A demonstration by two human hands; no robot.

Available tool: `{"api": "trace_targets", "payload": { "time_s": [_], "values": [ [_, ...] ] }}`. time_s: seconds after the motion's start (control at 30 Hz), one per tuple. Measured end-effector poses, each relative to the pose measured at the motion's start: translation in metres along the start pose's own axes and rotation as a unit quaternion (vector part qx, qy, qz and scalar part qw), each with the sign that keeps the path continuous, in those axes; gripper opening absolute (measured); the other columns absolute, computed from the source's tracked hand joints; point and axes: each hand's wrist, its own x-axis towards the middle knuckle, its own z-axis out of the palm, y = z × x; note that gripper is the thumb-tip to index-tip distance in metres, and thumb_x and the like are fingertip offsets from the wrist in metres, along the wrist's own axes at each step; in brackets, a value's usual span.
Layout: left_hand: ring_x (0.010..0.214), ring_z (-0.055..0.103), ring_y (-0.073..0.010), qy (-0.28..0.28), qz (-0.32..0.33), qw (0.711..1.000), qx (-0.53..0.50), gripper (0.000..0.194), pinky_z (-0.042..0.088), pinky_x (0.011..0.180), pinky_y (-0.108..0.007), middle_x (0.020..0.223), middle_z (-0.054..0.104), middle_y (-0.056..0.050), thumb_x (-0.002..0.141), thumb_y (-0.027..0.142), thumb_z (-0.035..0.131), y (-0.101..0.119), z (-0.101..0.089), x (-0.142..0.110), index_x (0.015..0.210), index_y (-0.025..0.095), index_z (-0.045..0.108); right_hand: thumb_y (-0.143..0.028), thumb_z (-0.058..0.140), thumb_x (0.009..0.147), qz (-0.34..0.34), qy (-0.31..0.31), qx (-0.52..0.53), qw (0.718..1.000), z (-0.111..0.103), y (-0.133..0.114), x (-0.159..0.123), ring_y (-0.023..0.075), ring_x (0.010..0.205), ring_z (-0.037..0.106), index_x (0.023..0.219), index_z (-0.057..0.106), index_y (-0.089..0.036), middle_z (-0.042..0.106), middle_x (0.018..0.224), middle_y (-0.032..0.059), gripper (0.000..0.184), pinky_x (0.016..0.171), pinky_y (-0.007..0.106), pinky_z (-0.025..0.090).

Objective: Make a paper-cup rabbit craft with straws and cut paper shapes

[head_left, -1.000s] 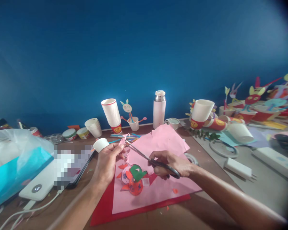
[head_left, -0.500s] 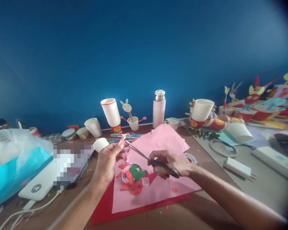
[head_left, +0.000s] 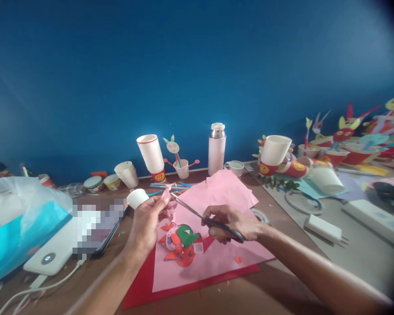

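My left hand (head_left: 150, 217) is closed in a pinch on a small piece of pink paper (head_left: 167, 192), which sticks up past the fingertips. My right hand (head_left: 228, 223) grips the dark handles of a pair of scissors (head_left: 197, 212). Their blades point up and left, and the tips meet the edge of the pink piece. Beneath both hands lie large pink paper sheets (head_left: 216, 262) over a red sheet (head_left: 136, 293). On the pink paper, below my left hand, sit orange, white and green cut-out faces (head_left: 184, 257); they overlap one another.
Behind the paper stand a stack of paper cups (head_left: 150, 153), a cup figure with rabbit ears (head_left: 181, 168) and a pink flask (head_left: 217, 151). Left are a white power bank (head_left: 47, 258) and a plastic bag (head_left: 26, 192). More cup figures (head_left: 336, 153) and a charger (head_left: 323, 229) are at right.
The whole view has shifted very slightly to the left. Both hands, the scissors and the pink piece keep nearly the same pose.
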Motion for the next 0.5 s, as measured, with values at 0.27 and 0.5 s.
{"api": "trace_targets", "payload": {
  "time_s": [0.27,0.5],
  "values": [
    [0.048,0.050,-0.0066,-0.011,-0.018,0.999,0.023,0.016,0.042,0.049,-0.019,0.059,0.057,0.002,0.065,0.028,0.065,-0.011,0.001,-0.001,0.067,0.013,0.060,-0.040,0.062,0.071,-0.004,0.000,0.020,1.000,0.003,0.005,0.003,0.0061,0.045,0.048,0.090,0.053,-0.014,0.052,0.054,-0.0036,0.034,0.040,0.016,0.036],
    [0.051,0.051,-0.0075,-0.011,-0.056,0.998,0.034,0.014,0.041,0.051,-0.019,0.057,0.056,0.002,0.062,0.027,0.065,-0.014,0.011,-0.012,0.066,0.014,0.062,-0.040,0.061,0.072,-0.010,0.012,0.019,1.000,0.007,0.007,0.005,0.0069,0.047,0.050,0.092,0.053,-0.014,0.054,0.057,-0.0020,0.034,0.040,0.015,0.035]
  ]
}}
